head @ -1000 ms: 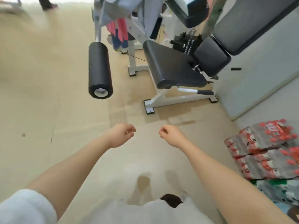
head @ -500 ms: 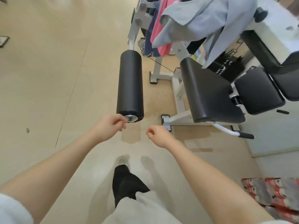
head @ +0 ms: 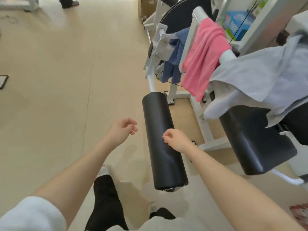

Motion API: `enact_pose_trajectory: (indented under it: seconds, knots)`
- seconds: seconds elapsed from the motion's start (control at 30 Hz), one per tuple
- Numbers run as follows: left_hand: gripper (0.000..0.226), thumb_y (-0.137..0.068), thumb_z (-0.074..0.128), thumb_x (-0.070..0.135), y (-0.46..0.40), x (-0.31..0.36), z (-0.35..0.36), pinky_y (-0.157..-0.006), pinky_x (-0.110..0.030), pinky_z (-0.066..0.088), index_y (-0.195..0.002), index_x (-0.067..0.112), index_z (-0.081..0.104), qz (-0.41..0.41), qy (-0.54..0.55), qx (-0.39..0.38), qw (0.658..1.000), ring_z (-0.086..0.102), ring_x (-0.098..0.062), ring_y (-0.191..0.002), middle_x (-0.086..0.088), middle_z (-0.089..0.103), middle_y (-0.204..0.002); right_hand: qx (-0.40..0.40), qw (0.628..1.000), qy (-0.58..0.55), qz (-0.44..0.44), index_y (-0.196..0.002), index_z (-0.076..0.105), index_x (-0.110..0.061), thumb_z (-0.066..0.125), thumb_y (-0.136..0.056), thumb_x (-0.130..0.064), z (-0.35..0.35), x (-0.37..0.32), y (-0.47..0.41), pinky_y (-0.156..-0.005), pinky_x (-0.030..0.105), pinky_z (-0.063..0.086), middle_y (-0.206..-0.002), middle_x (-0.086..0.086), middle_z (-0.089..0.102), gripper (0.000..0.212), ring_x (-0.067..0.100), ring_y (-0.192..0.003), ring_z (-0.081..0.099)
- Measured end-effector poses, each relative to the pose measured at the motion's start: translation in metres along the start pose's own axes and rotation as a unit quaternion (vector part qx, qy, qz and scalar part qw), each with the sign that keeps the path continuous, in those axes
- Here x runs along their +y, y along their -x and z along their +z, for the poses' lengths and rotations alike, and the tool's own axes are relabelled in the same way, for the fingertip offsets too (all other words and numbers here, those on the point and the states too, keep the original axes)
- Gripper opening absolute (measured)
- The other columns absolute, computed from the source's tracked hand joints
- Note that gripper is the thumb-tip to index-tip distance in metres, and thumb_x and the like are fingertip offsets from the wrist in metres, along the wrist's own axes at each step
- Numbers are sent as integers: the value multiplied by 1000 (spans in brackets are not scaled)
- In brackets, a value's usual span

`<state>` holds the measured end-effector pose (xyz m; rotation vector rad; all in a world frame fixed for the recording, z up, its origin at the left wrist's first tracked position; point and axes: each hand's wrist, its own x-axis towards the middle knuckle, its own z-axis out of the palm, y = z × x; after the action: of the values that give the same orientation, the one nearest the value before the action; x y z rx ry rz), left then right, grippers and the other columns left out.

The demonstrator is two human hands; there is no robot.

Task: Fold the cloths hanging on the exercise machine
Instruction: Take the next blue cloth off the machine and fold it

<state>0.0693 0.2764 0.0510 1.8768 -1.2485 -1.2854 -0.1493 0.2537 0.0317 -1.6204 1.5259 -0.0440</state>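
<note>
Both my arms are out in front of me, nothing in either grip. My left hand (head: 122, 130) hangs over the floor (head: 66, 80) with its fingers loosely curled, empty. My right hand (head: 176, 139) floats in front of the black foam roller (head: 162, 139), fingers loosely curled too, thumb near the forefinger but pinching nothing that I can see; whether it brushes the roller I cannot tell.

Up and to the right of my right hand, the cloths drape over the white exercise machine (head: 188, 52). Nearest is the grey cloth (head: 266, 75), large, crumpled, its pale edge drooping onto the black seat pad (head: 253, 139). Beyond it hangs the pink cloth (head: 205, 55) in long soft folds over a bar. Furthest is the blue cloth (head: 175, 59), bunched and dangling just beside the pink one.
</note>
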Motion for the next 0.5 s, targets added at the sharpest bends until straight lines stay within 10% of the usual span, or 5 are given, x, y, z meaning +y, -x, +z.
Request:
enact_pose_trajectory:
  seconds: [0.5]
  knots:
    - [28,-90,39,4,-251,85,-159,-66,-25,43,-114,13,49,115,-57,-176,976,58,-17,-72,0,64,-80,238,961,-94,101,-111,59,-15,45,-93,-15,-30,-176,-184,-85,30,45,-109,1,61,22,19,-100,56]
